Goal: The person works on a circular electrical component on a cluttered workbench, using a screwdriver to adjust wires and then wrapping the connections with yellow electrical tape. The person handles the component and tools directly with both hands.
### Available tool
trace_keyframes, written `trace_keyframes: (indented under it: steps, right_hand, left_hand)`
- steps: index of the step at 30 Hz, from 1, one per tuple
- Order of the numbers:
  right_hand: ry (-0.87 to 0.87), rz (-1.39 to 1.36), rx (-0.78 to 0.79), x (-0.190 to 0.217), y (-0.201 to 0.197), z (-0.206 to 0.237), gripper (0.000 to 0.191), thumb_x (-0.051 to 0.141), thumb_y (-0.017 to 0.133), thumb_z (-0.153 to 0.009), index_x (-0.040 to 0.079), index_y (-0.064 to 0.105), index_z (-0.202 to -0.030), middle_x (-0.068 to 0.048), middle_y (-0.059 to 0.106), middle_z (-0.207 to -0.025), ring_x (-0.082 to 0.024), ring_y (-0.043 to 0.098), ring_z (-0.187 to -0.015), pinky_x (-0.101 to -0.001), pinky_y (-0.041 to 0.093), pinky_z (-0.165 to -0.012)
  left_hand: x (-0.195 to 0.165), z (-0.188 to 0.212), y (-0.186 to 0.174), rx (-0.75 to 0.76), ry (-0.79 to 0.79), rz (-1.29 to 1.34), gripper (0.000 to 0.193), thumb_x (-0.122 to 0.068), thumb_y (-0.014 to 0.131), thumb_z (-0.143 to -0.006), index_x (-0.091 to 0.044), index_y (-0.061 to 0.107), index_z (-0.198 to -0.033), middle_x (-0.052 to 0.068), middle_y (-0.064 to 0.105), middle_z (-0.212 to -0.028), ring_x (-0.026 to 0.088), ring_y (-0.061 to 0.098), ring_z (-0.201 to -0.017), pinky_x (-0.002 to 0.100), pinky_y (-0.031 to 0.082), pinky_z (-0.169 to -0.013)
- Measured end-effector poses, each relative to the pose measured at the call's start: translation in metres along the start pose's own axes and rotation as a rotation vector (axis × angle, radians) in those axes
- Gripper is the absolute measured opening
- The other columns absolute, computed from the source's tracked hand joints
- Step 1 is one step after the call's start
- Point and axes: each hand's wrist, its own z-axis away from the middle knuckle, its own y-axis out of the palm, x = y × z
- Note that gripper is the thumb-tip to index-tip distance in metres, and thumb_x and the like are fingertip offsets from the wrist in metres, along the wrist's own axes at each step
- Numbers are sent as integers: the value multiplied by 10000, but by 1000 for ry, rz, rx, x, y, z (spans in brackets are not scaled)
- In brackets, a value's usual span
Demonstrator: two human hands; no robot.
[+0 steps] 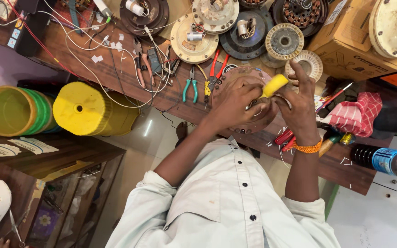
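Two hands worked a round brown motor plate (235, 120) on a cluttered wooden bench (341, 170).

The left hand (233, 104) was closed around a yellow-handled tool (273, 85) over the plate; the right hand (299, 103) touched the plate's rim with fingers spread, holding nothing. Beyond the plate lay green-handled pliers (189, 88), white wires (116, 59) and pale motor housings (194, 36). Left of it stood a yellow spool (86, 109); right of it, a red checked cloth (357, 115).

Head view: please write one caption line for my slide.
Over a cluttered workbench, left hand and right hand grip a yellow-handled tool against a round brown motor part.
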Motion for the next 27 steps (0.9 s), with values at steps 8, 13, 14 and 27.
trace_keyframes:
  steps: [8,13,14,27]
  right_hand:
    - [38,-75,52,-16,12,17,193,75,790,-911,-6,718,-1070,-146,415,-1637,-360,489,-1408,-448,448,-1161]
    - [70,-139,-10,-16,19,25,180,114,764,-956,-12,686,-1057,-177,395,-1652,-323,532,-1365,-455,438,-1185]
    - [66,-147,-19,-14,19,26,186,132,752,-977,-16,678,-1061,-184,383,-1658,-330,528,-1373,-461,429,-1190]
    - [325,-238,-23,4,22,60,256,195,600,-1077,-44,623,-988,-154,515,-1600,-322,543,-1307,-421,424,-1144]
  left_hand:
    - [-24,11,-4,-403,64,-95,505,-191,777,-854,-24,631,-1307,120,674,-1239,329,610,-1170,511,432,-1106]
    - [-31,5,3,-361,1,-133,336,-175,773,-896,-90,704,-1214,43,709,-1137,278,620,-1071,409,497,-972]
    - [-32,4,5,-339,-10,-132,323,-174,762,-904,-86,713,-1211,43,709,-1117,275,618,-1056,410,493,-949]
    - [-38,-3,35,-235,46,-404,186,-136,640,-877,-75,611,-1051,71,590,-1034,305,538,-1024,499,417,-809]
